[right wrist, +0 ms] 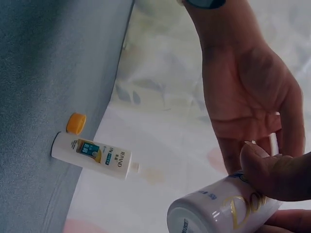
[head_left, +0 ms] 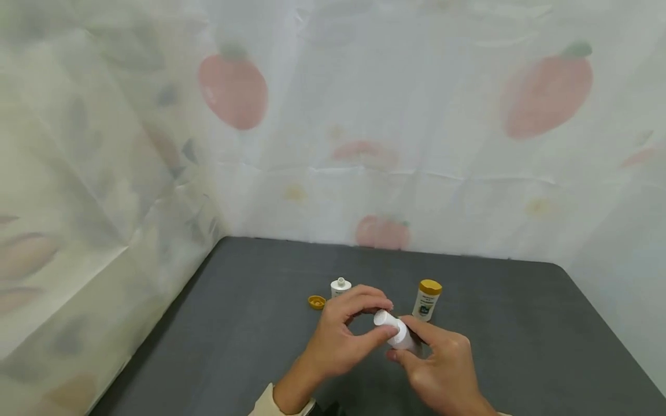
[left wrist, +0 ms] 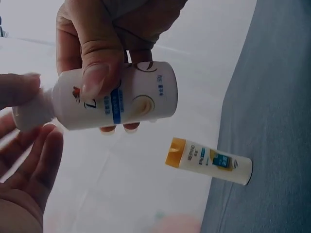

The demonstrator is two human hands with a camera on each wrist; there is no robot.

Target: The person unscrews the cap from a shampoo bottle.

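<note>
Right fingers gripping, left fingers apparently pinching, close together

The held bottle is between the left hand and right hand, above the tabletop. From it, the capped bottle stands toward one o'clock and the uncapped bottle toward ten, the loose cap just beside the latter at nine. The curtain hangs beyond the tabletop at twelve.

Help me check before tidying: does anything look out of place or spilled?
One oddity: an orange cap lies beside the uncapped bottle, leaving its nozzle bare, while the other standing bottle is capped. No spill is visible.
</note>
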